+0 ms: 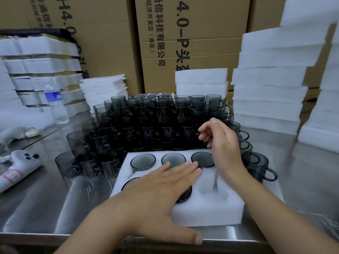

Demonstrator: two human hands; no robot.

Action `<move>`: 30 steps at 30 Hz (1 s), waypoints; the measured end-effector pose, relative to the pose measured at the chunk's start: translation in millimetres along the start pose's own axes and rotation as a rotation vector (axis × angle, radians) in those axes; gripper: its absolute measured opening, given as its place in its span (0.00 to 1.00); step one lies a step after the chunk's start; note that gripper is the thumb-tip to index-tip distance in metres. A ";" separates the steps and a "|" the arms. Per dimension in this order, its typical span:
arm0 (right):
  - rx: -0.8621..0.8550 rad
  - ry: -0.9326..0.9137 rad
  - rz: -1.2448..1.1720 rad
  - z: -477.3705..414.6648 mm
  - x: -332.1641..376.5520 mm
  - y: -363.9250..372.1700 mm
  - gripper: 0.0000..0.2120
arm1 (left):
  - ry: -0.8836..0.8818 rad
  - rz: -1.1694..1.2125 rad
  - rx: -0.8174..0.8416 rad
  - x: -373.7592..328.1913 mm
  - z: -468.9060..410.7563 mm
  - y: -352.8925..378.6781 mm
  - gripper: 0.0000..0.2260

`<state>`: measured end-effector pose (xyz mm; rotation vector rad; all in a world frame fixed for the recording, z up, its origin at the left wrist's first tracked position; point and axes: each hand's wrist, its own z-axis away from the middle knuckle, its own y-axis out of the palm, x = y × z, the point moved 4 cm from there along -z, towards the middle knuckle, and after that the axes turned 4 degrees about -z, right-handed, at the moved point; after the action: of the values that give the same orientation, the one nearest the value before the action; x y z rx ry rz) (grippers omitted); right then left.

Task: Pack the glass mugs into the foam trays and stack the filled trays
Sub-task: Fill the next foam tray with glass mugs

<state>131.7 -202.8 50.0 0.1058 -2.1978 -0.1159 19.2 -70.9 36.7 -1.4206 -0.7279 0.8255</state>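
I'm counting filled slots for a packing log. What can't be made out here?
Head view only.
- Foam tray, near row, left and middle slots: mostly covered by the left hand lying flat.
- Right hand: blurred; whether it grips anything is unclear.
- Mug pile: dark glasses overlap, uncountable.
- Water bottle label: too small.

The big brown box (192, 43) says "4.0-P" and "科技有限公司"; small print beside that reads "(西区)". The left box (102, 43) shows "H4".
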 end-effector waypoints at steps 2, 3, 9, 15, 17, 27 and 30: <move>0.000 0.011 0.003 -0.2 -0.7 0.0 0.18 | 0.005 -0.003 0.052 -0.2 -1.6 -1.2 0.48; 0.003 0.015 0.004 -0.2 -1.0 0.0 0.18 | 0.008 -0.005 0.075 -0.2 -2.4 -1.9 0.48; 0.116 0.014 0.131 1.4 -0.6 4.1 0.16 | 0.010 0.061 0.099 1.8 -3.4 -1.7 0.46; 0.445 0.055 0.500 7.8 -6.5 19.0 0.12 | -0.022 0.197 -0.002 9.6 -16.1 -10.7 0.29; 0.410 0.058 0.460 6.3 -4.9 16.3 0.12 | -0.020 0.158 -0.129 6.9 -27.0 -16.7 0.17; 0.308 -0.011 0.400 2.0 -2.2 13.6 0.09 | -0.158 0.008 -0.086 13.7 -45.2 0.6 0.32; 0.306 -0.013 0.410 2.5 -3.2 12.5 0.09 | -0.196 -0.004 -0.014 17.1 -47.7 4.1 0.33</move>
<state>131.1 -189.9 47.5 -0.1765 -2.1894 0.4501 68.3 -82.5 30.1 -1.3623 -0.8871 0.9674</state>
